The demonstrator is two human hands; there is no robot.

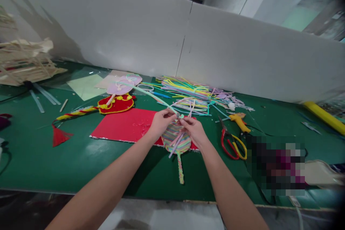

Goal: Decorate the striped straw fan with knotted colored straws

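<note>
A long pale green pipe cleaner (153, 94) runs from upper left down to my fingers, its near end bent into a small curl (182, 116). My left hand (163, 122) pinches the stem beside that curl. At the curl's right side, my right hand (193, 128) is closed with its fingertips on it. Beneath both hands lies a round striped fan (172, 143) of pastel pipe cleaners with a wrapped handle (180, 170). Loose pink and lilac pipe cleaners (176, 144) lie across the fan. My hands hide part of its upper area.
Under the fan is a red board (121, 125). A red fan with a tassel (115, 105) lies left. Behind is a pile of pipe cleaners (185, 90). On the right are scissors (231, 145) and a yellow glue gun (239, 122). A white partition (134, 32) stands behind.
</note>
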